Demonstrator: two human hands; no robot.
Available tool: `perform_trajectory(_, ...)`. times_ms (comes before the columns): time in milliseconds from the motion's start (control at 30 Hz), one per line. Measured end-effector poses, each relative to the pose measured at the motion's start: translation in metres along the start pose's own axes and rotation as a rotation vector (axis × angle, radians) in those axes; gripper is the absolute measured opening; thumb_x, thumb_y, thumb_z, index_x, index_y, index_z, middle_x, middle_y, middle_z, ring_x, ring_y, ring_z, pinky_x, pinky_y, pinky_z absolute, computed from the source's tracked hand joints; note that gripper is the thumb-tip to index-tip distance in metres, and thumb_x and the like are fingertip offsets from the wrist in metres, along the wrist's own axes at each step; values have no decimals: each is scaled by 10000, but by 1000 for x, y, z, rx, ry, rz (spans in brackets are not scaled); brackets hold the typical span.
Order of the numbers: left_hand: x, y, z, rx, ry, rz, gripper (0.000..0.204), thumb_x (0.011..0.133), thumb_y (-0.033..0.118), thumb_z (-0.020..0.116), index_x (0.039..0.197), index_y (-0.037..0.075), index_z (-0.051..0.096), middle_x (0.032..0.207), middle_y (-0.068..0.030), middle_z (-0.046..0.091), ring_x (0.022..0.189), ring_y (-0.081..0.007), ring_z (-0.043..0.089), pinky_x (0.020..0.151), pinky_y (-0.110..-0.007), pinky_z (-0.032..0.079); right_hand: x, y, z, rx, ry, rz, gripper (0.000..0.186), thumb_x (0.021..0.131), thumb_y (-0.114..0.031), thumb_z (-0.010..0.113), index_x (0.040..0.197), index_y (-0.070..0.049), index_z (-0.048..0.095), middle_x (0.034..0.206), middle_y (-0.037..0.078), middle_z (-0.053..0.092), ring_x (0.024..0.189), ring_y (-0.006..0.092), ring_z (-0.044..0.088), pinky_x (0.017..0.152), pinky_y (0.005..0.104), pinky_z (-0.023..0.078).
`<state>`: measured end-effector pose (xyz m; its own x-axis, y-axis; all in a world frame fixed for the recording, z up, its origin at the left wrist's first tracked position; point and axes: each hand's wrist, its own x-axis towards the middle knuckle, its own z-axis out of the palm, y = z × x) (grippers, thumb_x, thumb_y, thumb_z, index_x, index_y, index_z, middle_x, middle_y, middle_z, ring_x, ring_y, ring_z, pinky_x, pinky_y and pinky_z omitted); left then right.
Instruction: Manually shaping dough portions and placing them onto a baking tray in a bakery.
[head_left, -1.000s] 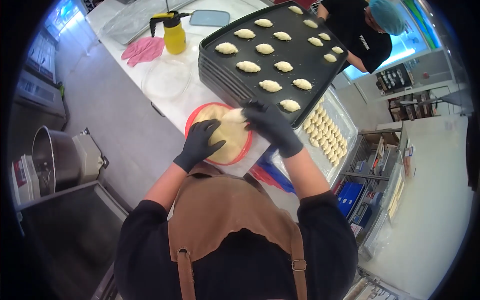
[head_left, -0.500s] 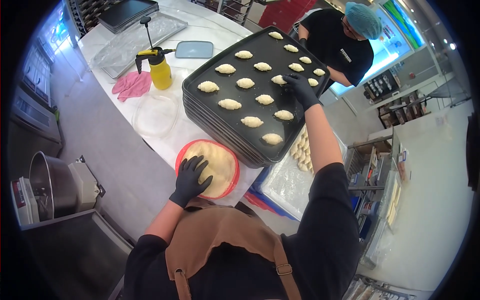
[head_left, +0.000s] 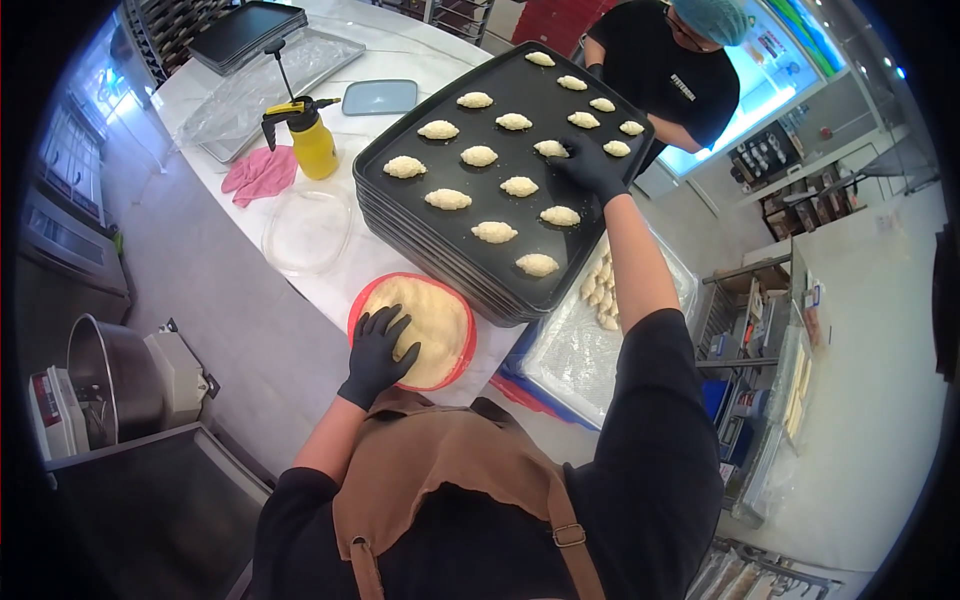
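Note:
My left hand (head_left: 380, 350), in a black glove, rests palm down with spread fingers on the pale yellow, crumbly-looking contents of a red-rimmed bowl (head_left: 470, 352). My right hand (head_left: 592, 170), also black-gloved, reaches across the top baking tray (head_left: 505, 268). Its fingertips close on the right end of a small crumb-coated dough roll (head_left: 547, 148), which lies on the tray. Several similar dough rolls (head_left: 494, 232) sit spaced apart in rows there. Under this dark tray is a stack of others. My right thumb is hidden behind the hand.
Left of the stack are a yellow spray bottle (head_left: 315, 150), a pink cloth (head_left: 260, 176), a clear lid (head_left: 305, 235) and a grey-blue small tray (head_left: 380, 97). A plastic-lined tray (head_left: 570, 375) with more dough pieces (head_left: 603, 290) stands at the right. A co-worker (head_left: 660, 75) is beyond the stack.
The whole view has shifted slightly. My right hand stays at the same dough roll, its fingers a little more curled around the end. My left hand remains on the bowl's contents.

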<state>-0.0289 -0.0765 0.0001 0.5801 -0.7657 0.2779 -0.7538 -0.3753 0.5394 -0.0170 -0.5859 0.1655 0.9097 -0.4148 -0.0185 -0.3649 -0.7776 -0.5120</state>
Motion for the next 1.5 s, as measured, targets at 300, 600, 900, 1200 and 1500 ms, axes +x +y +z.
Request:
perform_trajectory(300,2,4,6,27,-19,39,558,847,311,785,1344,98,647,1437,-151,587,1340,-361,523,1156,-537,357,-36,57,-10,248,597,-187,496,875,-301,800,1262,-13,687,1145,168,724,1052,244,683,917,346,527)
perform_trajectory(600,14,3,12,50,-38,78,564,852,276,784,1360,90,627,1458,-158,572,1355,-358,513,1145,-523,362,-303,252,56,-243,402,352,275,961,-286,715,1057,-32,759,908,135,762,844,251,737,796,372,551)
perform_trajectory(900,6,4,8,88,-24,75,576,851,288,788,1365,89,622,1464,-164,561,1361,-366,505,1146,-520,363,-346,207,162,-434,388,208,327,869,-261,731,1098,-28,735,1115,236,680,998,437,663,846,495,557)
perform_trajectory(1200,7,11,8,126,-203,189,906,754,566,821,1498,137,531,1584,-178,455,1495,-399,362,1223,-599,222,-345,229,181,-122,329,431,319,793,-232,796,995,-16,678,975,239,702,914,367,692,798,460,540)
perform_trajectory(1500,55,-17,34,72,-253,285,794,784,523,790,1448,143,579,1505,-146,545,1420,-382,452,1183,-567,311,-372,99,164,1006,140,638,286,1034,-291,626,1171,-50,695,865,-8,639,734,78,582,598,227,431)
